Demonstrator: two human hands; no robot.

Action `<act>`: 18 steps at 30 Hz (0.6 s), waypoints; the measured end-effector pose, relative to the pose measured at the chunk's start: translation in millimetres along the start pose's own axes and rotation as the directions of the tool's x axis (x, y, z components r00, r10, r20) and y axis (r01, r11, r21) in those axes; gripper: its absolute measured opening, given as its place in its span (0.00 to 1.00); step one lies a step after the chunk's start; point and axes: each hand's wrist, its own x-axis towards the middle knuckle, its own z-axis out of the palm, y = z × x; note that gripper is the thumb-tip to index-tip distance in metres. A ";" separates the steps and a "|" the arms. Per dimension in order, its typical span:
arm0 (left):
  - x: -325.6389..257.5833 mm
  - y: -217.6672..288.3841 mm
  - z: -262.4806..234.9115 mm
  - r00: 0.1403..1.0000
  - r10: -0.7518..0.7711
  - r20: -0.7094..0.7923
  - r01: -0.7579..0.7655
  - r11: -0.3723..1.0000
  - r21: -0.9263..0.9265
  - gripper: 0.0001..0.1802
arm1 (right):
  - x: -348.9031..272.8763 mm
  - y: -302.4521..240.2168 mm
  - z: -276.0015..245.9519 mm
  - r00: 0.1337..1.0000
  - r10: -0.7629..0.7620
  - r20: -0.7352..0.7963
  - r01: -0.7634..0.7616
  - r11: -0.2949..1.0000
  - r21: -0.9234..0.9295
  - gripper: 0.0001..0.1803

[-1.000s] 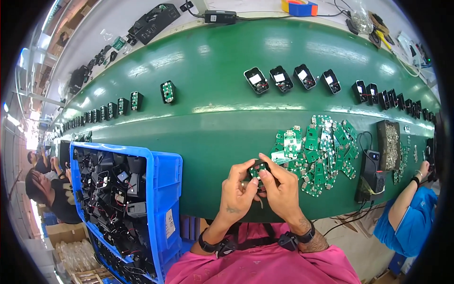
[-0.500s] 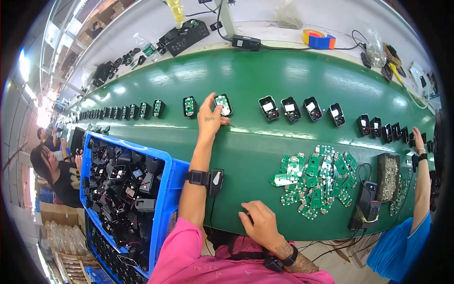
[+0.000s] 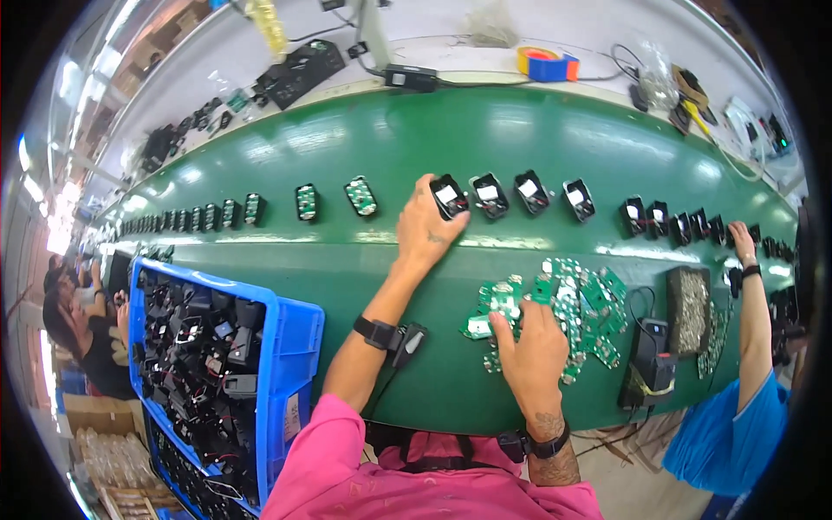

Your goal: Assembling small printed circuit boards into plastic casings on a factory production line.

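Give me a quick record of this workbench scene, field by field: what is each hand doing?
Surface: green belt
Left hand: fingers on a small black housing at the end of a row
Right hand: resting on a pile of green circuit boards
Left of person: blue crate of black parts
Right edge: another person's hand on the belt

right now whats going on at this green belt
A person in a pink top works at a green conveyor belt. Their left hand reaches out to a small black unit with a white label, the first in a row of such units on the belt. Their right hand rests on a pile of green circuit boards at the near edge. A blue crate of black parts sits at their left. A co-worker's arm in a blue sleeve reaches onto the belt at right.
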 end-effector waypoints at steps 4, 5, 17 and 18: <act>-43.4 12.8 -29.9 0.991 -0.112 0.067 0.125 0.964 -0.235 0.38 | -4.7 14.1 10.4 0.993 0.085 0.079 -0.081 0.995 -0.051 0.18; -57.7 18.0 -45.7 0.970 -0.176 0.170 0.218 0.938 -0.269 0.36 | -3.7 17.7 10.2 0.993 0.075 0.095 -0.071 0.996 -0.051 0.18; -153.8 60.5 -106.9 0.936 0.101 0.337 0.071 0.883 -0.464 0.39 | -12.6 5.3 1.5 0.664 -0.113 0.739 -0.688 -0.479 0.545 0.09; -152.4 59.6 -107.3 0.936 0.110 0.333 0.060 0.886 -0.460 0.40 | -12.1 2.4 1.1 0.612 -0.135 0.779 -0.729 -0.478 0.490 0.09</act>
